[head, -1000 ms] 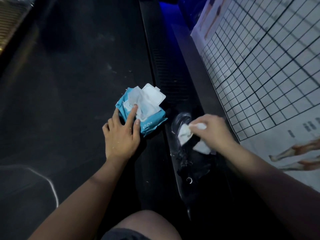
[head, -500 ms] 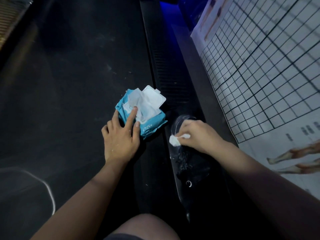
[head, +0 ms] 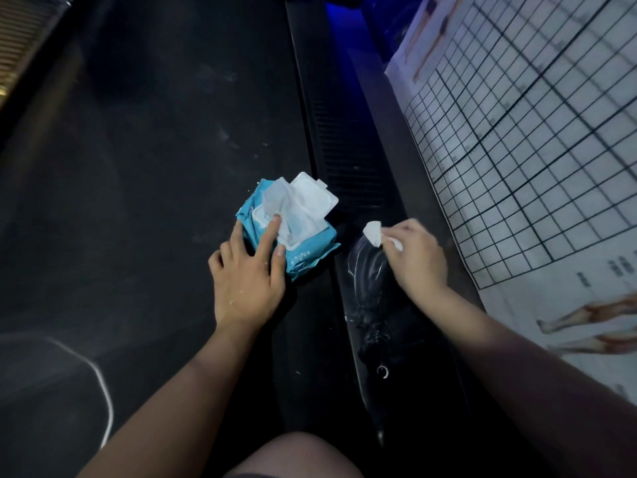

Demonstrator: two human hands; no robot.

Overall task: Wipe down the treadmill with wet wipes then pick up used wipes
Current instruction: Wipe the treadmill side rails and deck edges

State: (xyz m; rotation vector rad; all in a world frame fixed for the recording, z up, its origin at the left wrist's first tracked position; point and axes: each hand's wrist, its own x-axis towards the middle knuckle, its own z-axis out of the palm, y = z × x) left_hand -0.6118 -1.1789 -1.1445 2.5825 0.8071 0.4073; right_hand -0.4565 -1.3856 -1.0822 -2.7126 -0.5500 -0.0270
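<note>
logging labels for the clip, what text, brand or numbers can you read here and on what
Nothing can be read.
wet wipes pack: small white print on the blue wrapper, too small to read.
grid chart: dark print below the grid, too blurred to read.

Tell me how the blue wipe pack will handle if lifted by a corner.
The blue crinkled soft-plastic wipe pack would probably sag; its edges look wrinkled. Its white flip lid stands open, so the protruding wipe may trail.
</note>
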